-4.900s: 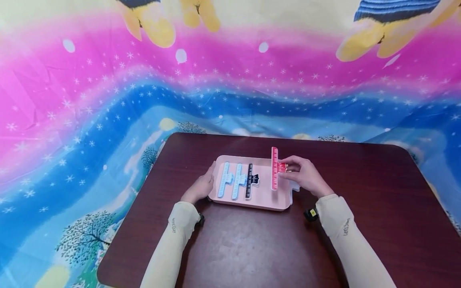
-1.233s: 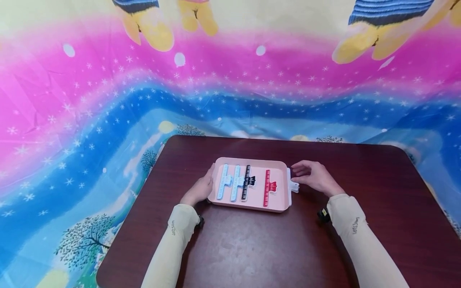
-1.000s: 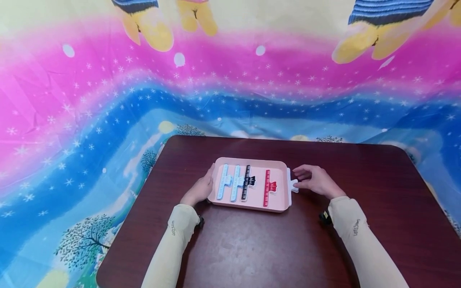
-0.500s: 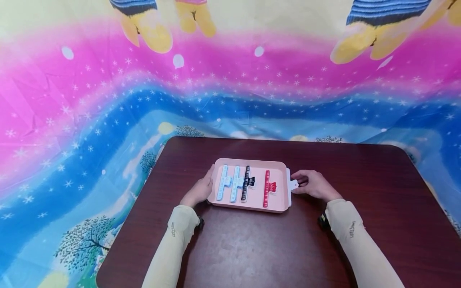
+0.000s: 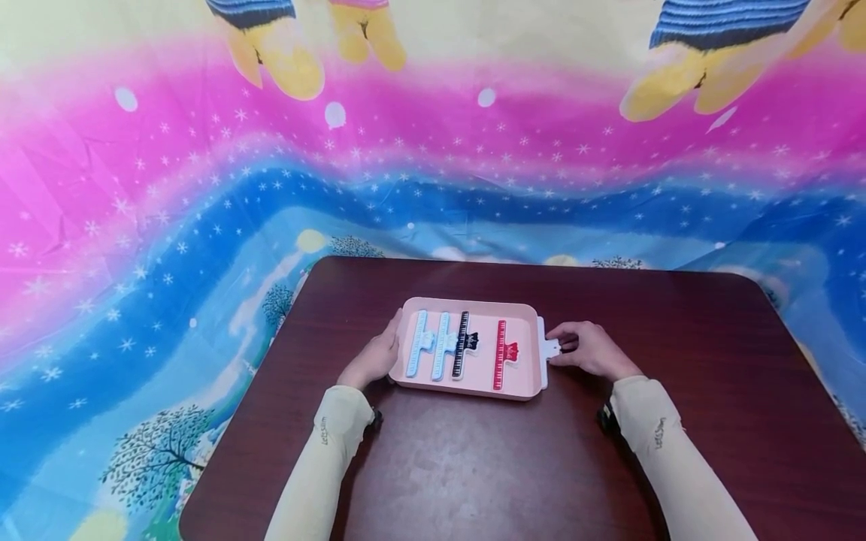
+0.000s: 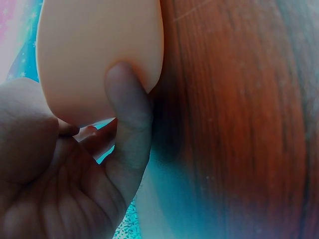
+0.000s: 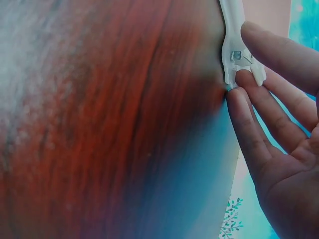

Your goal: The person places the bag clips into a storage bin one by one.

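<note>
In the head view a pink tray (image 5: 517, 309) holds two light blue clips, the left one (image 5: 416, 344) and the other (image 5: 441, 346), plus a black clip (image 5: 461, 345) and a red clip (image 5: 500, 355). All have piano-key bars. My left hand (image 5: 372, 359) holds the tray's left end; in the left wrist view its thumb presses the outer wall and its fingers go behind the end. Outside the right wall stands a white clip (image 5: 543, 359). My right hand (image 5: 598, 349) pinches its handle; the right wrist view shows fingertips against the handle (image 7: 240, 59) and its spring.
The dark wooden table (image 5: 446, 466) has rounded corners and lies under everything. A printed cloth (image 5: 433, 143) in pink and blue hangs behind the table's far edge and shows along its left side.
The red clip, held above the tray earlier, now lies in it beside the black one. My right hand has moved right to the white clip's handle. The left hand keeps its place.
</note>
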`<state>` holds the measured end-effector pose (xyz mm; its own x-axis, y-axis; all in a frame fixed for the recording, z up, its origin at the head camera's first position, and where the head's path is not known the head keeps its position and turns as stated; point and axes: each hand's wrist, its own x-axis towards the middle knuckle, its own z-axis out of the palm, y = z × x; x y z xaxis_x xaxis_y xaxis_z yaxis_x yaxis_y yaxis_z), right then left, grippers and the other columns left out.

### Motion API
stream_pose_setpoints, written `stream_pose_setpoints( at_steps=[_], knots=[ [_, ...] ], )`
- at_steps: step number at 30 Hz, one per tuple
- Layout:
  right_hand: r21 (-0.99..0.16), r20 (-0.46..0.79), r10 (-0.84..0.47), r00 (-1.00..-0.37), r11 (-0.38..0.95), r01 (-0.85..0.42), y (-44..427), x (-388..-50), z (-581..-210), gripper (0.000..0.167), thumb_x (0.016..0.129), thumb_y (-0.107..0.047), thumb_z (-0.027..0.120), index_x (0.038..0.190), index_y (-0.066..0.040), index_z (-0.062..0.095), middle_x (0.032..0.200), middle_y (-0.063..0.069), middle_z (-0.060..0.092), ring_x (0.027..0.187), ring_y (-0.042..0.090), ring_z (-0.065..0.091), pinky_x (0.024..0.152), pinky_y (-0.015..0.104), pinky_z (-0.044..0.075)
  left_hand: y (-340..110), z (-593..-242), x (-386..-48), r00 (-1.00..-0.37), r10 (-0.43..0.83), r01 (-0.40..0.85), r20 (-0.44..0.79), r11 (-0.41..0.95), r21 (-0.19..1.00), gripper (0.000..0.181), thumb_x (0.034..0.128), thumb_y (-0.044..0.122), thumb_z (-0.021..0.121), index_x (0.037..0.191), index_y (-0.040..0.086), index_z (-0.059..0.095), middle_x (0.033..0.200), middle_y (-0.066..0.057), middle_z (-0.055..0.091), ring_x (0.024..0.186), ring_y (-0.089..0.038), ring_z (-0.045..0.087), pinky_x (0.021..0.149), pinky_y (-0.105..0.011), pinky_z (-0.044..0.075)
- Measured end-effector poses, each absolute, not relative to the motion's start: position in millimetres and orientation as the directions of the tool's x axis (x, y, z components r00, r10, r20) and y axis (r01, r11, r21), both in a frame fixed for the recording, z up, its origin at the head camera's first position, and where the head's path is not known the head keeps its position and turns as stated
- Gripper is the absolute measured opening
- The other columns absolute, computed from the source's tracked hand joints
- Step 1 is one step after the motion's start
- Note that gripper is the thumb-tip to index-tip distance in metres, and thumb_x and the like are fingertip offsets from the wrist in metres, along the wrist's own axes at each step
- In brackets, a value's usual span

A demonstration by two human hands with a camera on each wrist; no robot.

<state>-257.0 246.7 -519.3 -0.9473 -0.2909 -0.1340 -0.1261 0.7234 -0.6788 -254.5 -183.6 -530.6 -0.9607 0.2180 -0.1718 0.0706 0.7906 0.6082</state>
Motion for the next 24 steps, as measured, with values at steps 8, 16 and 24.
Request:
stream_pose_setpoints(
  at_steps=[8,16,24],
  knots=[
    [-0.687,-0.126,-0.280,-0.952,0.717,-0.120,253,-255,-508,0.046,0.086,-0.019,0.087,0.128,-0.007,0.072,0.130,0.020,0.068,0.114,0.039,0.067,0.097,0.054,0.057,-184,-531,-256,-0.962,0.216,0.077,-0.167,0.803,0.591,0.060,0.1134,0.021,0.029,0.169,0.015,0.006,0.171,-0.015,0.025,0.149,-0.032,0.042,0.125,-0.048,0.029],
    [-0.681,-0.115,-0.247,-0.962,0.725,-0.104,260,-252,-494,0.048,0.087,-0.022,0.085,0.132,-0.009,0.071,0.133,0.022,0.067,0.115,0.040,0.066,0.097,0.054,0.057,-185,-530,-256,-0.960,0.217,0.072,-0.177,0.803,0.592,0.061,0.1132,0.022,0.029,0.169,0.016,0.005,0.169,-0.017,0.029,0.147,-0.033,0.044,0.125,-0.048,0.030],
    [-0.673,-0.041,-0.253,-0.967,0.722,-0.160,268,-249,-484,0.049,0.088,-0.026,0.085,0.132,-0.009,0.072,0.130,0.022,0.069,0.114,0.037,0.068,0.097,0.054,0.056,-184,-530,-256,-0.961,0.217,0.075,-0.174,0.805,0.589,0.061,0.1133,0.022,0.029,0.169,0.015,0.005,0.171,-0.015,0.024,0.151,-0.032,0.039,0.126,-0.048,0.028]
  ],
)
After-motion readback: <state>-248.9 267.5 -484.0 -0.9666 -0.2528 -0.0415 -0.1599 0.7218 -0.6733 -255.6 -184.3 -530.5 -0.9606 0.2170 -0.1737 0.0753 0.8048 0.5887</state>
